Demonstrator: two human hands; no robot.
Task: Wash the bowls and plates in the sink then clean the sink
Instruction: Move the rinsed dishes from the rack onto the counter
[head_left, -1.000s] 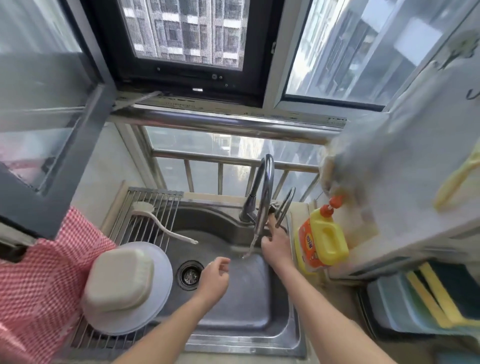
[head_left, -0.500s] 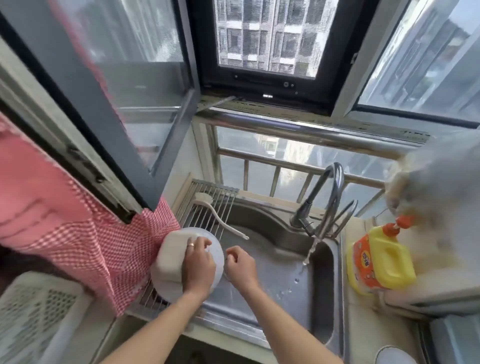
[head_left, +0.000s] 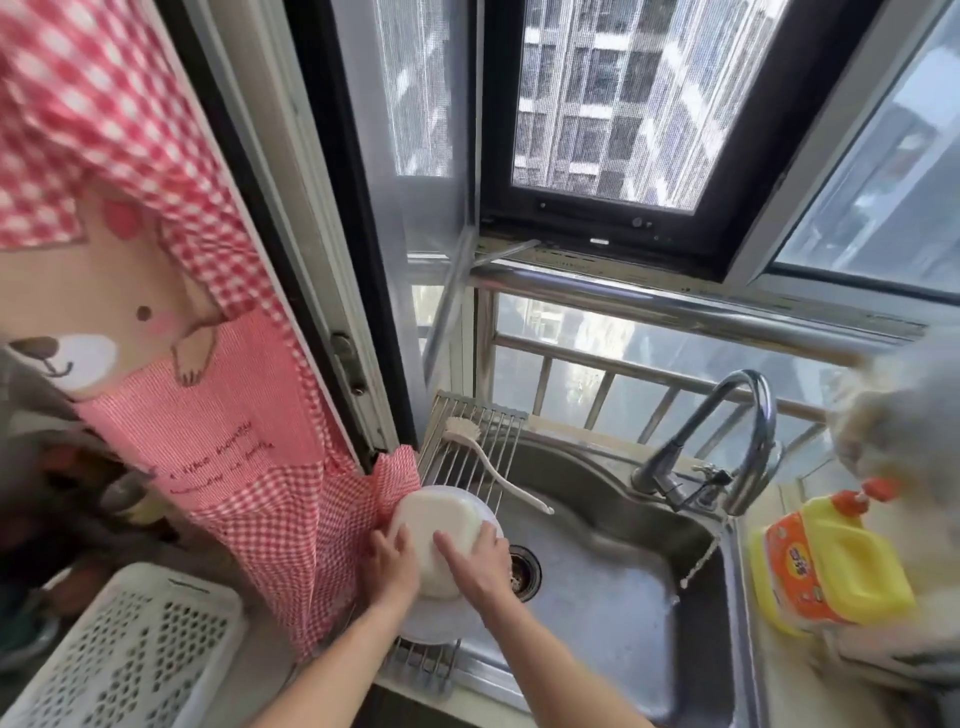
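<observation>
An upturned cream bowl (head_left: 441, 530) sits on a white plate (head_left: 434, 626) on the metal rack (head_left: 480, 431) over the left side of the steel sink (head_left: 623, 613). My left hand (head_left: 392, 569) grips the bowl's left edge. On the bowl's right side lies my right hand (head_left: 475, 564), fingers wrapped over its corner. The drain (head_left: 523, 571) sits just right of my right hand. No water runs from the faucet (head_left: 748, 431).
A long-handled brush (head_left: 493, 460) lies on the rack behind the bowl. A yellow and orange detergent bottle (head_left: 831, 571) stands right of the sink. A red checked apron (head_left: 260, 467) hangs at the left above a white perforated basket (head_left: 124, 654).
My right hand left the faucet and came across to the bowl. My left hand moved from the basin to the bowl's left side. The view swung left.
</observation>
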